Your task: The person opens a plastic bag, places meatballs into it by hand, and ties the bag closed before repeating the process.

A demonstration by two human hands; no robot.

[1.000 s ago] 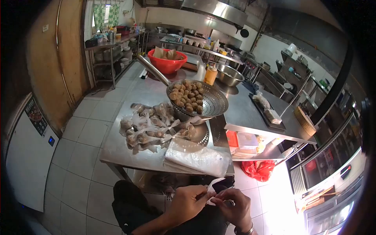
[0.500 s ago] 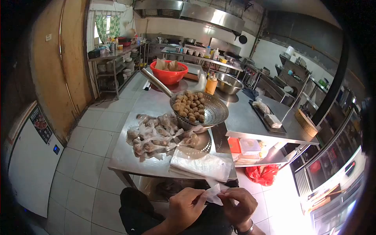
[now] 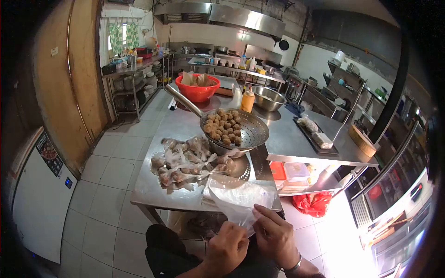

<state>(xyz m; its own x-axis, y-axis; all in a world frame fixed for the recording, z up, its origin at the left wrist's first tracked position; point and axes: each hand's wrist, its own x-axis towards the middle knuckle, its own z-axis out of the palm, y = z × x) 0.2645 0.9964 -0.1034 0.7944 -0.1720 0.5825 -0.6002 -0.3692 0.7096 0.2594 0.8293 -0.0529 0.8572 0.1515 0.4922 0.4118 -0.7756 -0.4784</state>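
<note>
A clear plastic bag point(image 3: 236, 208) hangs spread out between my hands, its far part over the table's front edge. My left hand point(image 3: 227, 248) is closed at the bag's near left side. On the right side, my right hand point(image 3: 274, 234) pinches the bag between thumb and fingers. Behind it lies a stack of flat plastic bags point(image 3: 211, 190), partly covered by the held one. Several knotted bags of brown balls point(image 3: 185, 162) are heaped to the left. A steel perforated strainer point(image 3: 254, 132) holds loose brown meatballs point(image 3: 223, 125) and tilts over the table.
The steel table point(image 3: 148, 185) stands in front of me. Farther back are a red bowl point(image 3: 204, 95), an orange squeeze bottle point(image 3: 247, 102) and a steel bowl point(image 3: 273, 102). A black tray point(image 3: 320, 147) with wrapped packs lies at right. A red bag point(image 3: 311, 204) sits on the floor.
The plastic bag, bunched between my fingertips before, is now spread wider and reaches up over the bag stack. My left hand has turned into a fist and sits slightly lower.
</note>
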